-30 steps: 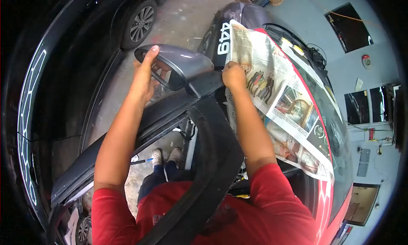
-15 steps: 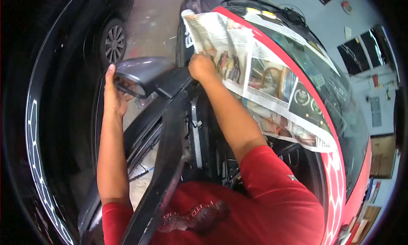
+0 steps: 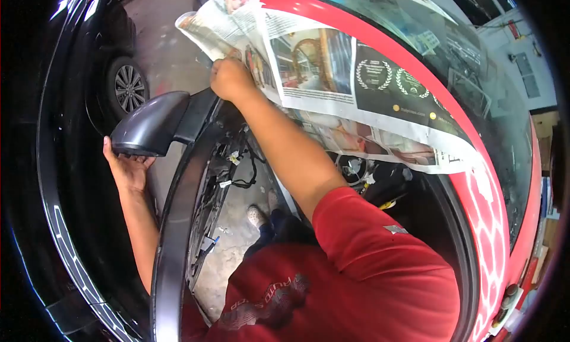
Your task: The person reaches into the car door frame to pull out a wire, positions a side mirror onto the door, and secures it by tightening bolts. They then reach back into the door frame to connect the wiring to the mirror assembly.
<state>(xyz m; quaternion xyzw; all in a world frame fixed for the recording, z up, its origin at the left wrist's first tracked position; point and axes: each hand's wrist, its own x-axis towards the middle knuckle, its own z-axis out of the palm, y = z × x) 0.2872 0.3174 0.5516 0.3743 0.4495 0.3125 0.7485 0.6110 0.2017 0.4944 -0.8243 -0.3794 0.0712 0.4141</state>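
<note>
A dark grey side mirror [image 3: 149, 125] juts from the front corner of a car door's window frame [image 3: 181, 205]. My left hand [image 3: 129, 168] cups it from below, thumb up its outer end and fingertips curled under its lower edge. My right hand [image 3: 231, 79] is closed in a fist by the top of the door frame, against a sheet of newspaper [image 3: 314, 69]. What its fingers hold is hidden. The newspaper covers the side of a red car [image 3: 291, 6] below the windshield pillar, and its left end curls up loose.
A black car [image 3: 65, 164] stands close on the left, its wheel [image 3: 127, 86] showing. Wires and connectors [image 3: 237, 164] hang in the open door's inner side. My shoe [image 3: 256, 216] is on the concrete floor below. The windshield [image 3: 439, 51] lies to the right.
The view has shifted, and the mirror with the door frame now appears farther left. Its glass has turned out of sight, leaving the outer shell showing. Both hands stay at their places.
</note>
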